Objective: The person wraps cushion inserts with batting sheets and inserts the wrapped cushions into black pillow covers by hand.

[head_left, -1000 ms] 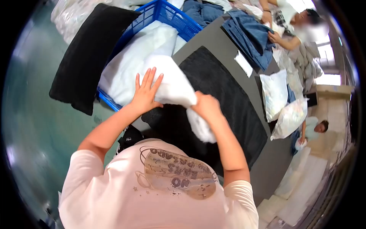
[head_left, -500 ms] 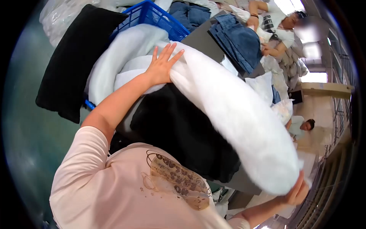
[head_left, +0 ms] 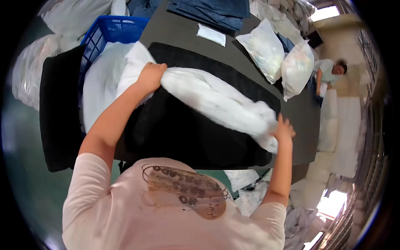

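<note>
A: What occupies the foreground?

B: The left hand [head_left: 152, 77] is clamped on white stuffing [head_left: 212, 96]; the right hand [head_left: 284, 129] is at its far end, too blurred to tell whether it grips.

A: Where does the stuffing lie?

B: Across the black cloth [head_left: 196, 137] on the counter [head_left: 299, 137], its left part near the blue basket [head_left: 123, 26].

A: And beyond?

B: A white packet [head_left: 211, 35], then folded jeans [head_left: 212, 12].
</note>
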